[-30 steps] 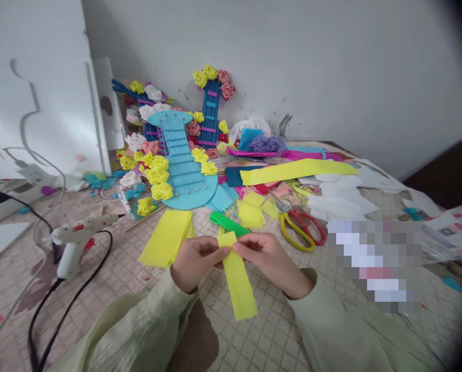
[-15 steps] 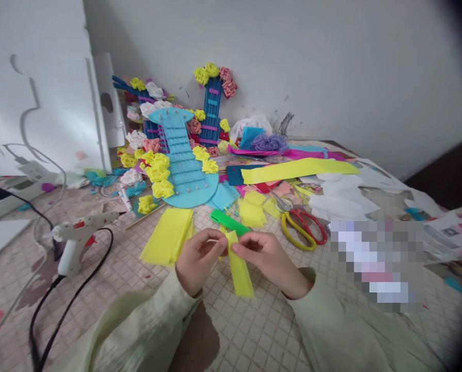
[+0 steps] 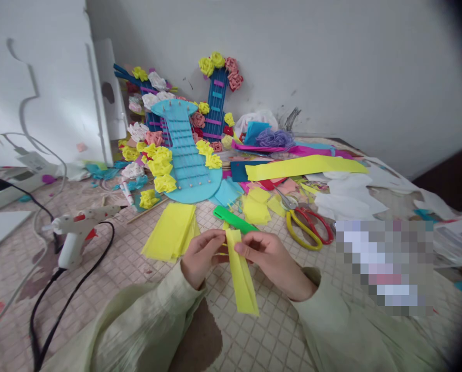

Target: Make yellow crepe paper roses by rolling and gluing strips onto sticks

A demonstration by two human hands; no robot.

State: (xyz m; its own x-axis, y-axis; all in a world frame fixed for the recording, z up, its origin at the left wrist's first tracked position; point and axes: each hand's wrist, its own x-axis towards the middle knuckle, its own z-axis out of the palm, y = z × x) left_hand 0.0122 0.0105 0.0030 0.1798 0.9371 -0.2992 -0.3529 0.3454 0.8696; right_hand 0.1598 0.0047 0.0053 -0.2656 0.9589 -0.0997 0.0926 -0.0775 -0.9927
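A folded yellow paper strip (image 3: 242, 284) hangs down between my hands over the tiled-pattern table. My right hand (image 3: 273, 258) pinches its upper right side with thumb and fingers. At its upper left edge my left hand (image 3: 204, 253) is closed around the strip's top, its fingertips partly hidden behind it. Just beyond my hands lies a green tool (image 3: 236, 221), partly covered by my right fingers. A stack of yellow paper sheets (image 3: 169, 232) is left of my left hand.
Scissors (image 3: 304, 233) with yellow and red handles lie right of my hands. A white glue gun (image 3: 73, 243) and its black cord are at left. A light-blue guitar shape (image 3: 182, 150) with yellow paper flowers stands behind. White paper (image 3: 351, 199) lies back right.
The yellow strip hangs lower and shows more of its length. My hands have shifted slightly right in the picture. The background has shifted a little too, as the view moved.
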